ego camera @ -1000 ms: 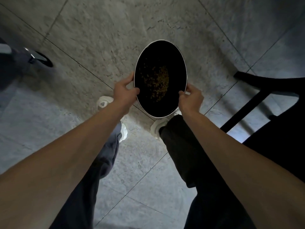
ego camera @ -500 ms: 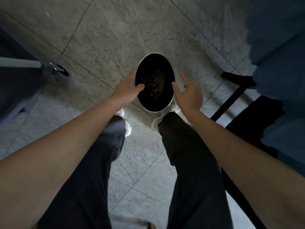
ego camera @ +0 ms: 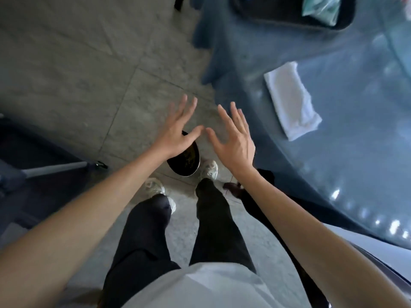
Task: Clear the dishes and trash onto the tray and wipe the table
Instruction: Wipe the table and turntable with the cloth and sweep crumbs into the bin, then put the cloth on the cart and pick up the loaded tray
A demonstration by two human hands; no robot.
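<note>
A round dark bin (ego camera: pixel 188 160) with brownish scraps inside stands on the floor by my feet. My left hand (ego camera: pixel 178 130) is open above it, fingers spread, and hides its far rim. Beside it, my right hand (ego camera: pixel 233 138) is open too and holds nothing. A folded white cloth (ego camera: pixel 291 101) lies on the blue-grey round table (ego camera: pixel 355 152) to the right. At the top right a dark tray (ego camera: pixel 289 21) rests on the table with a greenish plastic wrapper (ego camera: pixel 320 7) in it.
Grey stone floor tiles (ego camera: pixel 77 63) spread to the left and ahead. A dark chair with a metal leg (ego camera: pixel 55 168) stands at the left. Another dark leg (ego camera: pixel 179 3) shows at the top. My white shoes stand beside the bin.
Both hands have let go of the bin, which now stands on the floor, and have risen above it with fingers spread. My view has lifted, and the table, cloth and tray have come into sight.
</note>
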